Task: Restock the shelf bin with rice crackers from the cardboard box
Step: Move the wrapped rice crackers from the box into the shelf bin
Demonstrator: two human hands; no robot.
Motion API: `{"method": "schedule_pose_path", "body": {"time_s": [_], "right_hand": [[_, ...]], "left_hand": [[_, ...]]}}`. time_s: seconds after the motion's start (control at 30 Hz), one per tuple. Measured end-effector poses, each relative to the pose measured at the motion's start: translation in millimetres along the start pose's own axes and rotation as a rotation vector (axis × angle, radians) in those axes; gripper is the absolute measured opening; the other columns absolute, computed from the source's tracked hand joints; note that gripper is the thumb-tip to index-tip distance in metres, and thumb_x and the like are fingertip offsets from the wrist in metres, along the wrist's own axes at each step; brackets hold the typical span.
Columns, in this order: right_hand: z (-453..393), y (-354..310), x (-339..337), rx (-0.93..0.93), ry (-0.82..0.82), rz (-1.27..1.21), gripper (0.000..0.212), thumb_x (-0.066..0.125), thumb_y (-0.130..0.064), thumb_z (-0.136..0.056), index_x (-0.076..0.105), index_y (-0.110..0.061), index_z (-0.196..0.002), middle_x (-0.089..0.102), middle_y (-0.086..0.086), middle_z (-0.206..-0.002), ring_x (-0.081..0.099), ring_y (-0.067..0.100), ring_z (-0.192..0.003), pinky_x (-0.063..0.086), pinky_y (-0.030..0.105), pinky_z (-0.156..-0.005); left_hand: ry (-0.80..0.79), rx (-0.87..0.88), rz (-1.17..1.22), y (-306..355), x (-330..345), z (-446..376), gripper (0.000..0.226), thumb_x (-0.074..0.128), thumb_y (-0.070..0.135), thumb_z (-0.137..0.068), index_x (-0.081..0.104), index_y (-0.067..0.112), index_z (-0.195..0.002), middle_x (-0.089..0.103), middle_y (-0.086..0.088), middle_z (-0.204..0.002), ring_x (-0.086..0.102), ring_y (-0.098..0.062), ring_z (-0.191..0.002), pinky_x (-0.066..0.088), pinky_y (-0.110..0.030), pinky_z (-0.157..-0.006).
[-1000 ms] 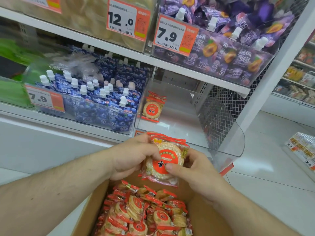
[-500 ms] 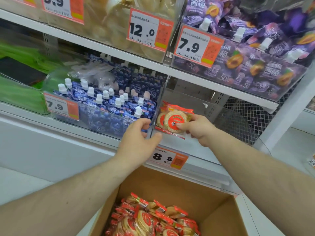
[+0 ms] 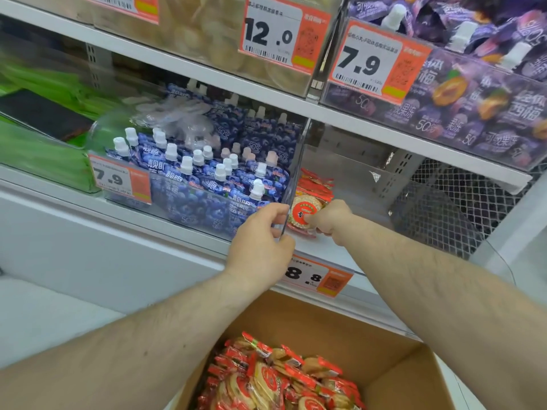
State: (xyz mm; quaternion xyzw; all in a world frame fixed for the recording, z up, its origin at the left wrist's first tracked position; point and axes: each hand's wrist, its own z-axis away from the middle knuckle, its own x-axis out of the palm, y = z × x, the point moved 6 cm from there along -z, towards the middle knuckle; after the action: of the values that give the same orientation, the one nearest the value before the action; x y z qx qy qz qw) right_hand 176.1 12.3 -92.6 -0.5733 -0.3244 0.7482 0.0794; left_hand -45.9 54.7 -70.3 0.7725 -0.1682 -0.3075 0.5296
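Note:
A clear plastic shelf bin (image 3: 349, 184) with an 8.8 price tag (image 3: 318, 279) stands on the middle shelf. Inside it, at the left wall, my right hand (image 3: 328, 217) pinches a red-and-white rice cracker pack (image 3: 303, 211) standing on edge; another pack (image 3: 315, 180) stands right behind it. My left hand (image 3: 260, 241) grips the bin's front left corner with curled fingers. Below, the open cardboard box (image 3: 393, 362) holds several more rice cracker packs (image 3: 278, 380).
A bin of blue spouted jelly pouches (image 3: 207, 176) adjoins on the left, green packs (image 3: 38, 149) farther left. Purple pouches (image 3: 473, 93) fill the upper shelf bin. Wire mesh (image 3: 461, 199) closes the shelf's right end.
My right hand carried the cracker pack from above the box into the bin and set it down against the left wall. My left hand moved up onto the bin's front corner.

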Motion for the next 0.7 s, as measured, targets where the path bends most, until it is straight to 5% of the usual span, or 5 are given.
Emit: {"method": "schedule_pose_path", "body": {"time_s": [0.27, 0.4, 0.47, 0.57, 0.7], "right_hand": [[15, 8, -11, 0.034, -0.174, -0.182, 0.023, 0.078, -0.01, -0.08, 0.057, -0.008, -0.088, 0.065, 0.011, -0.1, 0.062, 0.022, -0.086, 0.055, 0.034, -0.084], [38, 12, -35, 0.006, -0.088, -0.135, 0.038, 0.078, -0.018, -0.078, 0.059, -0.003, -0.108, 0.062, 0.008, -0.098, 0.062, 0.023, -0.083, 0.054, 0.032, -0.074], [69, 6, -57, -0.168, 0.159, -0.037, 0.042, 0.069, -0.019, -0.081, 0.057, -0.01, -0.121, 0.061, 0.001, -0.1, 0.058, 0.02, -0.088, 0.044, 0.028, -0.072], [161, -7, -82, -0.729, 0.549, -0.098, 0.016, 0.058, -0.01, -0.079, 0.065, -0.015, -0.093, 0.062, -0.004, -0.083, 0.054, 0.013, -0.079, 0.043, 0.026, -0.073], [228, 39, -41, -1.042, 0.495, -0.189, 0.01, 0.055, -0.012, -0.074, 0.064, -0.007, -0.072, 0.06, -0.002, -0.069, 0.044, 0.001, -0.065, 0.036, 0.01, -0.064]], "left_hand": [[0.028, 0.141, -0.091, 11, -4, 5, 0.041, 0.062, 0.013, -0.085, 0.054, 0.022, -0.124, 0.047, 0.011, -0.116, 0.053, -0.006, -0.098, 0.045, -0.024, -0.092], [0.041, 0.391, -0.114, 40, -5, 28, 0.033, 0.066, 0.012, -0.078, 0.043, 0.035, -0.081, 0.041, 0.016, -0.083, 0.045, 0.002, -0.072, 0.034, -0.013, -0.064], [-0.153, 0.423, -0.113, 43, 10, 42, 0.027, 0.064, 0.017, -0.074, 0.042, 0.031, -0.069, 0.044, 0.013, -0.066, 0.043, -0.001, -0.06, 0.032, -0.018, -0.056], [-0.551, 0.352, -0.286, 26, 41, 60, 0.018, 0.064, 0.016, -0.075, 0.051, 0.028, -0.075, 0.053, 0.01, -0.064, 0.048, -0.002, -0.058, 0.04, -0.019, -0.058], [-0.92, 0.26, -0.582, -15, 66, 82, 0.014, 0.06, 0.017, -0.079, 0.051, 0.028, -0.082, 0.058, 0.01, -0.076, 0.057, -0.015, -0.076, 0.051, -0.03, -0.073]]}}
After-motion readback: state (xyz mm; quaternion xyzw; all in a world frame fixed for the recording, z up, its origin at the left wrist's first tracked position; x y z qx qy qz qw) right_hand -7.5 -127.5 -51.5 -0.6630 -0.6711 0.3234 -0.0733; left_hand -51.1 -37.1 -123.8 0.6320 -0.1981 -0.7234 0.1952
